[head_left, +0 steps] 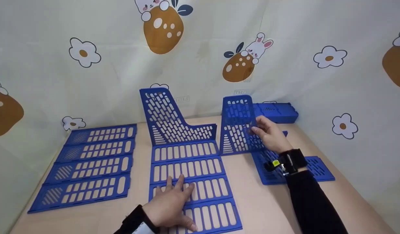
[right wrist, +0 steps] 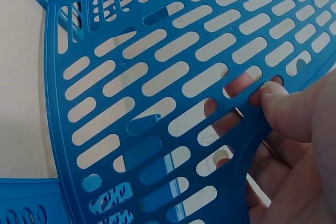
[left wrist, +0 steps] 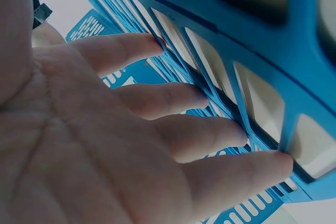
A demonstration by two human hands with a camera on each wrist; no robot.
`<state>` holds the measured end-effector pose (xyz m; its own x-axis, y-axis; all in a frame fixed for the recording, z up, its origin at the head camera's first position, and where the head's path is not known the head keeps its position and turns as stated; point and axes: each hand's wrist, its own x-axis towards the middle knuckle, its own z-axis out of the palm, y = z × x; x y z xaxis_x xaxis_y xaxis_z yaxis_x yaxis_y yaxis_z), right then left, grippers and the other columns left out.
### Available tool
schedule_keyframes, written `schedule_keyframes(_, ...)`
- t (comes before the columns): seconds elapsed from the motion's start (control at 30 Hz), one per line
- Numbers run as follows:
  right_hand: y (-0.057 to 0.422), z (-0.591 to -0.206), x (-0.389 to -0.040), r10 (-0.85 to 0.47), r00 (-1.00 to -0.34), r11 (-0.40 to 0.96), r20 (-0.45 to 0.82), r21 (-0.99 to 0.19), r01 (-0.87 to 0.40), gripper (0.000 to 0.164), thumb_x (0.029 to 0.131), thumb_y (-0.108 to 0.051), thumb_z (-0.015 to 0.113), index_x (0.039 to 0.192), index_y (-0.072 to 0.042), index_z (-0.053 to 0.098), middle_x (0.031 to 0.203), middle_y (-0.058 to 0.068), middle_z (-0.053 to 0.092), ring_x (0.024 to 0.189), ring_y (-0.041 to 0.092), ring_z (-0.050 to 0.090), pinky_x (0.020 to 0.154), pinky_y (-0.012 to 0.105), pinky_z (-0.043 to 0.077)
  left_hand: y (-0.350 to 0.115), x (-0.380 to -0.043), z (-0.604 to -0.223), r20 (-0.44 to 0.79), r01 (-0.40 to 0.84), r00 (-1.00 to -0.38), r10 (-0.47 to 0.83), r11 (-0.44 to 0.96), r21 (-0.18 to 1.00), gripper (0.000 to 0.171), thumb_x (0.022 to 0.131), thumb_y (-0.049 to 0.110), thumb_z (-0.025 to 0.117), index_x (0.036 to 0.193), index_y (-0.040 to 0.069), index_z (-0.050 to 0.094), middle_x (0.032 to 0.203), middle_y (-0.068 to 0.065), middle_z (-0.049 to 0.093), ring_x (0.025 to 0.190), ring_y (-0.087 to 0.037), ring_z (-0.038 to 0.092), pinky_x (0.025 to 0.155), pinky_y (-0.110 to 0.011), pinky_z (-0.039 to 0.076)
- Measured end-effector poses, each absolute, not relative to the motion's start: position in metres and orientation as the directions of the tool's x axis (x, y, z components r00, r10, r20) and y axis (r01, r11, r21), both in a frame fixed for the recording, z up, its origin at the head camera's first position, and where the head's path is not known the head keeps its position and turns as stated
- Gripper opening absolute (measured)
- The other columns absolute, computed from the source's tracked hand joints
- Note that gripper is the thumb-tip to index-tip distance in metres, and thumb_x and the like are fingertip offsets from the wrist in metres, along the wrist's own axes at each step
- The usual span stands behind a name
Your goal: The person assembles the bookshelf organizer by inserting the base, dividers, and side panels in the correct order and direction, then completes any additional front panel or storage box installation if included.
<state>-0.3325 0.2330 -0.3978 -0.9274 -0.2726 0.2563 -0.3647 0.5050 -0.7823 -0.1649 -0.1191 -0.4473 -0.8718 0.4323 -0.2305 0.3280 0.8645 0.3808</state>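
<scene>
My left hand (head_left: 169,204), fingers spread, rests its fingertips on a flat blue slotted panel (head_left: 192,178) made of joined strips. In the left wrist view those fingertips (left wrist: 239,129) touch the bars between the slots. At the panel's far end stands an upright L-shaped side panel (head_left: 184,123), pierced with short slots. My right hand (head_left: 270,135) pinches the edge of a second perforated side panel (head_left: 238,121), held upright just right of the first. In the right wrist view the thumb lies on its near face, and the other fingers show behind through the slots.
To the left lies another blue panel (head_left: 99,166) of several joined strips. Flat perforated panels (head_left: 320,169) lie under and beyond my right forearm. A stack of blue parts (head_left: 277,112) sits at the back right corner, against the printed curtain (head_left: 203,65).
</scene>
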Motion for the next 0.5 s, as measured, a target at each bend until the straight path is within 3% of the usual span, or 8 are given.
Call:
schedule_keyframes(0.13, 0.236, -0.411, -0.344, -0.287, -0.921, 0.474, 0.262, -0.797, -0.374, 0.016, 0.107, -0.008, 0.050, 0.121, -0.005, 0.057, 0.110, 0.017, 0.071, 0.105, 0.031, 0.067, 0.087, 0.032, 0.052, -0.119, -0.165, -0.448, -0.237, 0.323, -0.869, 0.434, 0.861, 0.392, 0.123, 0.058, 0.074, 0.081, 0.157, 0.014, 0.040, 0.165, -0.031, 0.019, 0.144, -0.068, 0.012, 0.099, -0.090, 0.019)
schedule_keyframes(0.33, 0.225, -0.419, -0.344, -0.315, -0.903, 0.420, 0.293, -0.810, -0.410, 0.011, 0.104, -0.012, 0.057, 0.115, -0.011, 0.060, 0.103, 0.010, 0.072, 0.093, 0.029, 0.067, 0.071, 0.025, 0.046, -0.119, -0.168, -0.448, -0.253, 0.316, -0.862, 0.439, 0.856, 0.409, 0.123, 0.058, 0.074, 0.081, 0.158, 0.015, 0.039, 0.166, -0.030, 0.019, 0.145, -0.068, 0.010, 0.099, -0.091, 0.016)
schedule_keyframes(0.5, 0.208, -0.421, -0.340, -0.348, -0.881, 0.386, 0.321, -0.807, -0.446, 0.012, 0.104, -0.012, 0.057, 0.115, -0.015, 0.061, 0.106, 0.005, 0.075, 0.094, 0.032, 0.067, 0.076, 0.028, 0.052, -0.119, -0.168, -0.448, -0.270, 0.298, -0.861, 0.431, 0.857, 0.420, 0.123, 0.058, 0.074, 0.081, 0.158, 0.016, 0.039, 0.167, -0.028, 0.018, 0.146, -0.067, 0.008, 0.099, -0.091, 0.014)
